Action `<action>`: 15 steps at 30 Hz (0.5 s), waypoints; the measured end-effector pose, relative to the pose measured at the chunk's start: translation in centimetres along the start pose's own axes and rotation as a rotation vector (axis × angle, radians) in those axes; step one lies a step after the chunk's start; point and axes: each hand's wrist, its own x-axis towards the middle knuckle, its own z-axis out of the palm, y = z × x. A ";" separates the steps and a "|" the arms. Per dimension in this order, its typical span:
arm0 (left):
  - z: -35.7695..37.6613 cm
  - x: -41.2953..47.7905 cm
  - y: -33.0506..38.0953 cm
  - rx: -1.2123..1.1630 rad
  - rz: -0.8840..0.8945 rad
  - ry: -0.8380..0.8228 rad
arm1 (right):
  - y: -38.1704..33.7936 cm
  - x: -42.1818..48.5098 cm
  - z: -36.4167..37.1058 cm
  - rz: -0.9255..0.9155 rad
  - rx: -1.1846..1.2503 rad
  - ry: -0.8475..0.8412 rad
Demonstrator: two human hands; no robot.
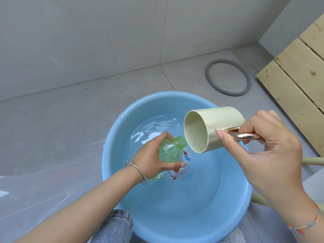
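Note:
My left hand point(154, 156) grips a clear green plastic bottle point(171, 151) without a cap, tilted with its open neck up and to the right, over a blue basin point(114, 155). My right hand point(266, 146) holds the shiny copper handle of a cream cup point(215, 120). The cup lies tipped on its side, its mouth facing left and its lower rim right beside the bottle's neck. Shallow water and a cartoon print show on the basin's bottom.
The basin stands on a grey tiled floor near a tiled wall. A grey rubber ring point(228, 78) lies on the floor behind it. A wooden slatted panel point(298, 71) leans at the right. Clear plastic sheeting point(35, 186) covers the floor at the left. My jeans-clad knee point(114, 227) is below.

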 end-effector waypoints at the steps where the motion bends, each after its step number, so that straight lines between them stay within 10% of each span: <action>1: 0.0 0.0 0.1 -0.001 0.001 0.000 | -0.1 0.0 0.0 -0.014 -0.010 -0.001; 15: 0.1 0.1 0.0 -0.011 0.002 -0.003 | -0.8 0.4 -0.1 -0.174 -0.091 0.009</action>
